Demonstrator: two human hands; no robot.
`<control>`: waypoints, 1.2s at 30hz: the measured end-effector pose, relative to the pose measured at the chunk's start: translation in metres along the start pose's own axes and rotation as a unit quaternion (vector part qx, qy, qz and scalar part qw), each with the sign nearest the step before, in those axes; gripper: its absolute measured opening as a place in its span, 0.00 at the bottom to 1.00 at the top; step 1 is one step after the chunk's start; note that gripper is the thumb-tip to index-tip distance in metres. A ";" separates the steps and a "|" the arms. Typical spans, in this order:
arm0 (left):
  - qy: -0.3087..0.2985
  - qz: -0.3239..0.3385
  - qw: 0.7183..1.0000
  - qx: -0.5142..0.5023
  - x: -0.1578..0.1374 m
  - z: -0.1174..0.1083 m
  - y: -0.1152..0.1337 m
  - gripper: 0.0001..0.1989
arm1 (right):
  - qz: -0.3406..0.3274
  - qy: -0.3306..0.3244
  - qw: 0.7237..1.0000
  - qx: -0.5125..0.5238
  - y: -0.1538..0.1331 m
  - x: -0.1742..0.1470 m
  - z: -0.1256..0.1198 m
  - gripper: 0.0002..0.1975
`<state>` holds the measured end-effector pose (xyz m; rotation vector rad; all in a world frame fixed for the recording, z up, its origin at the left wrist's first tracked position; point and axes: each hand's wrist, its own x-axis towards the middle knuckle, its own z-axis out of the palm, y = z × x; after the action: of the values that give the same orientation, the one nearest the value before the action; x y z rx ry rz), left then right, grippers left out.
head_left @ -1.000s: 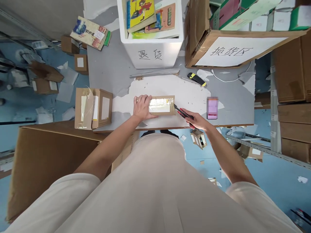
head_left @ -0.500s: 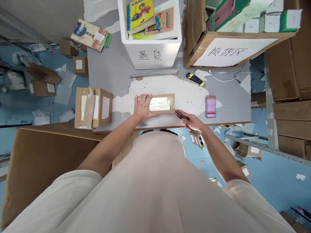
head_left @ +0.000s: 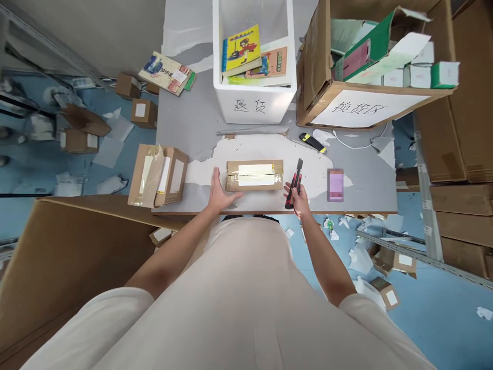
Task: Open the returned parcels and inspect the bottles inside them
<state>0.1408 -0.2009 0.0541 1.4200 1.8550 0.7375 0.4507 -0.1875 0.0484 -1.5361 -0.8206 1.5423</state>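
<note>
A small taped cardboard box (head_left: 254, 176) with a white label lies lengthwise on the table, a seam showing along the label. Just left of it, my left hand (head_left: 221, 194) is open, thumb spread from the fingers, apart from the box. Off the box's right end, my right hand (head_left: 298, 198) grips a red and black utility knife (head_left: 294, 186), its blade pointing away from me. A second knife, black and yellow (head_left: 313, 143), lies farther back. To the right rests a phone-shaped item (head_left: 335, 185), blurred by pixels.
A white bin (head_left: 254, 105) with books and a carton (head_left: 362, 108) of green and white boxes stand at the back. Another taped box (head_left: 157, 176) and books (head_left: 165, 72) are on the left. A large open carton (head_left: 77, 257) stands at lower left.
My left hand has let go of the box and opened beside it. My right hand has drawn the knife off the box's right end and turned its blade away from me. The view has shifted.
</note>
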 end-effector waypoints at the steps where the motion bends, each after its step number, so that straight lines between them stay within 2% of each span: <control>1: -0.035 -0.036 0.998 -0.042 -0.006 0.002 -0.008 0.56 | 0.009 -0.007 1.000 0.002 0.002 0.008 0.008 0.27; 3: -0.082 -0.091 0.986 -0.114 -0.014 0.007 -0.018 0.42 | 0.015 -0.015 1.000 -0.012 0.002 0.018 0.016 0.26; 4: -0.085 -0.104 0.981 -0.138 -0.014 0.009 -0.019 0.35 | 0.009 -0.017 1.000 -0.018 0.001 0.020 0.017 0.25; 6: -0.052 -0.107 0.982 -0.148 -0.011 0.010 -0.015 0.27 | -0.014 -0.020 1.000 -0.016 -0.004 0.020 0.014 0.23; 9: -0.011 -0.093 0.992 -0.084 0.003 0.011 -0.003 0.22 | -0.031 -0.029 0.999 -0.019 -0.012 0.019 0.006 0.21; 14: -0.034 -0.115 0.993 -0.013 0.022 0.021 0.002 0.22 | -0.016 -0.024 0.997 -0.074 -0.010 0.024 0.002 0.20; 17: -0.041 -0.125 0.991 -0.021 0.022 0.023 -0.002 0.23 | -0.019 -0.012 0.997 -0.068 -0.006 0.025 0.003 0.22; 20: -0.061 -0.120 0.988 -0.072 0.013 0.017 -0.007 0.25 | -0.003 -0.023 0.999 -0.040 -0.003 0.018 -0.001 0.25; 23: -0.117 -0.095 0.980 -0.130 -0.002 0.010 -0.017 0.37 | 0.018 -0.032 0.999 -0.030 0.006 0.006 -0.008 0.26; 25: -0.163 -0.076 0.975 -0.129 -0.011 0.011 -0.026 0.45 | 0.033 -0.021 0.999 -0.036 0.016 -0.001 -0.013 0.26; 26: -0.178 -0.074 0.973 -0.126 -0.015 0.014 -0.030 0.45 | 0.041 -0.014 0.998 -0.041 0.022 -0.004 -0.014 0.26; 28: -0.183 -0.085 0.970 -0.136 -0.020 0.021 -0.037 0.40 | 0.056 -0.005 0.997 -0.052 0.032 -0.008 -0.014 0.27; 31: -0.150 -0.094 0.971 -0.163 -0.024 0.030 -0.038 0.31 | 0.061 0.002 0.997 -0.054 0.037 -0.012 -0.012 0.27; 36: -0.071 -0.054 0.991 -0.096 -0.016 0.017 -0.014 0.21 | -0.021 -0.013 0.998 -0.051 0.008 -0.010 -0.011 0.22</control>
<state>0.1493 -0.2194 0.0358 1.2093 1.6899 0.7213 0.4601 -0.2009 0.0455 -1.5636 -0.9529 1.5145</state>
